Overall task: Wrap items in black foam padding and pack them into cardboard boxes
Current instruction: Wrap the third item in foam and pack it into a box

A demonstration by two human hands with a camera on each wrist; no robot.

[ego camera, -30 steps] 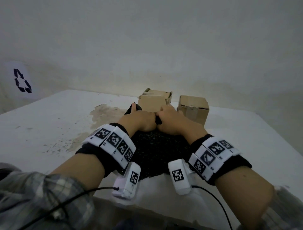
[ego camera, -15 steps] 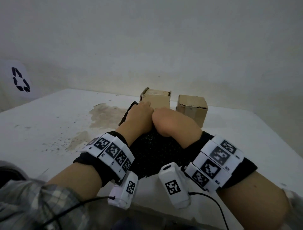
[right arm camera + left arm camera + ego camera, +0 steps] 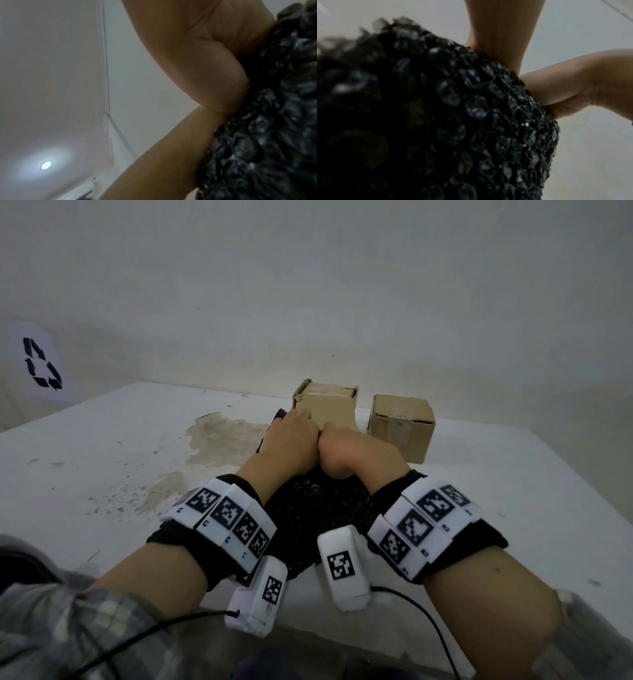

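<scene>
A sheet of black bubbly foam padding (image 3: pixel 315 515) lies bunched on the white table (image 3: pixel 102 457), running from my wrists toward the boxes. My left hand (image 3: pixel 291 433) and right hand (image 3: pixel 342 446) sit side by side on its far end, fingers curled down over the bundle and gripping it. Whatever is inside the padding is hidden. The padding (image 3: pixel 471 121) fills the left wrist view. In the right wrist view my palm (image 3: pixel 205 67) lies against the padding (image 3: pixel 274 121). An open cardboard box (image 3: pixel 325 402) stands just past my knuckles. A closed cardboard box (image 3: pixel 400 429) stands to its right.
A brownish stain (image 3: pixel 219 440) and specks mark the table left of the padding. A white wall rises close behind the boxes. A white bag with a recycling sign (image 3: pixel 41 364) sits at the far left. Cables trail from my wrist cameras near the table's front edge.
Both hands have moved forward along the padding toward the open box, rolling over the bundle. My left thumb, raised before, is down now, and my right wrist has turned.
</scene>
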